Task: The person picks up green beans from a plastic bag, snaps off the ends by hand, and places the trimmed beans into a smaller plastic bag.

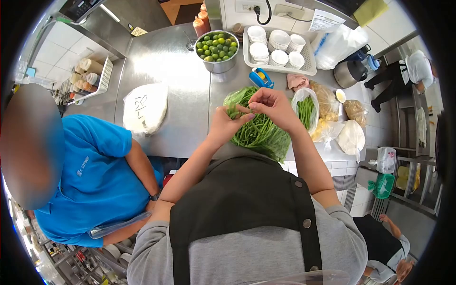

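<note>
A clear plastic bag of green beans lies at the table's front edge, right against my apron. Above it, my left hand is closed, its thumb and fingers pinched near the bag's far left part. My right hand is closed as well, thumb and fingertips pressed together close to the left fingertips. Whatever sits between the fingers is too small to make out. Just right of my right hand stands a second plastic bag with more long green beans.
Behind the beans are a blue tape dispenser, a steel pot of limes and a white basket of bowls. A marked white bag lies left. Bagged foods crowd the right. A person in a blue shirt stands close left.
</note>
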`<control>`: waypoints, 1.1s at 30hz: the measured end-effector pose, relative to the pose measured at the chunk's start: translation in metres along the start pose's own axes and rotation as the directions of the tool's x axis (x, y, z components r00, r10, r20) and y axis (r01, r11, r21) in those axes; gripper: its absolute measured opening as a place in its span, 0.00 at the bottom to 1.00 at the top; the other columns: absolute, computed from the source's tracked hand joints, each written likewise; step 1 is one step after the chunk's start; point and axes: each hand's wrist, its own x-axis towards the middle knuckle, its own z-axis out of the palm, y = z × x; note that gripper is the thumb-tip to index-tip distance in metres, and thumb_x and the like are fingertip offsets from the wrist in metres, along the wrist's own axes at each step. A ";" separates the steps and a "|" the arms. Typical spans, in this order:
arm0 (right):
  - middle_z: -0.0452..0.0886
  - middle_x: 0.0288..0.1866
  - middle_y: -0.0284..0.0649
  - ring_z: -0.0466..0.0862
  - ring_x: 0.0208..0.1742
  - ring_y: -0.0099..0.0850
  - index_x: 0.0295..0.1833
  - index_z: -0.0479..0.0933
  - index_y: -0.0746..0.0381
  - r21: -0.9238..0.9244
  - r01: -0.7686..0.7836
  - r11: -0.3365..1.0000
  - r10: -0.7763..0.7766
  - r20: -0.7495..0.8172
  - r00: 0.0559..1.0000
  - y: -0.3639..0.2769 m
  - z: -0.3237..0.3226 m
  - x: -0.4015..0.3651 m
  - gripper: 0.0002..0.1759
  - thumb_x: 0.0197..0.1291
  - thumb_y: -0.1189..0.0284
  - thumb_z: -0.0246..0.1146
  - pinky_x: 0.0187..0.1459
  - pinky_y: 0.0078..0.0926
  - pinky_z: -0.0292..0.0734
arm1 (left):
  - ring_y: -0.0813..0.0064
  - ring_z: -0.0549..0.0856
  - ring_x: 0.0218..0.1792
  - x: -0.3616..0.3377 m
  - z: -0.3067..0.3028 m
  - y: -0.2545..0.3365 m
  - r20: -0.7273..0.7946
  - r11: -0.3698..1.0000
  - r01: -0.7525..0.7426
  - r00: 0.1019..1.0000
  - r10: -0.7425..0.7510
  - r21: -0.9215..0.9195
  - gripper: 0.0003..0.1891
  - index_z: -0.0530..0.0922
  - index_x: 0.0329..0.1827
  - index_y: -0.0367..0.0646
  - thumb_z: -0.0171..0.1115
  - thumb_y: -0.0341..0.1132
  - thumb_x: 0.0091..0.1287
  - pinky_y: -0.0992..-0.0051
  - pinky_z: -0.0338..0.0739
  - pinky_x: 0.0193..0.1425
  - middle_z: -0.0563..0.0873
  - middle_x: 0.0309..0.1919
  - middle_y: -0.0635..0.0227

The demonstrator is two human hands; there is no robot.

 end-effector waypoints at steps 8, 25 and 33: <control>0.83 0.34 0.35 0.82 0.34 0.24 0.42 0.81 0.68 -0.353 0.125 0.927 -0.155 -0.058 0.986 -0.005 0.006 0.001 0.07 0.65 0.74 0.69 0.39 0.24 0.77 | 0.89 0.66 0.23 -0.003 -0.007 -0.003 0.012 0.998 -0.013 1.000 0.012 0.055 0.10 0.87 0.34 0.37 0.77 0.35 0.64 0.77 0.59 0.26 0.70 0.18 0.83; 0.87 0.35 0.41 0.86 0.37 0.27 0.43 0.84 0.69 -0.366 -0.119 0.923 0.114 -0.035 0.993 0.035 -0.010 -0.012 0.09 0.66 0.72 0.67 0.44 0.28 0.80 | 0.91 0.61 0.18 0.011 -0.046 -0.020 -0.029 0.802 0.141 0.981 -0.193 -0.580 0.10 0.82 0.43 0.36 0.68 0.35 0.74 0.82 0.52 0.22 0.66 0.18 0.84; 0.81 0.33 0.29 0.78 0.36 0.17 0.39 0.81 0.65 -0.113 0.025 0.993 -0.021 0.035 0.999 0.016 0.024 -0.008 0.09 0.71 0.71 0.65 0.41 0.20 0.75 | 0.91 0.59 0.18 0.014 -0.048 -0.005 -0.181 0.823 0.033 0.970 -0.163 -0.567 0.10 0.81 0.44 0.36 0.67 0.36 0.74 0.82 0.51 0.22 0.66 0.18 0.85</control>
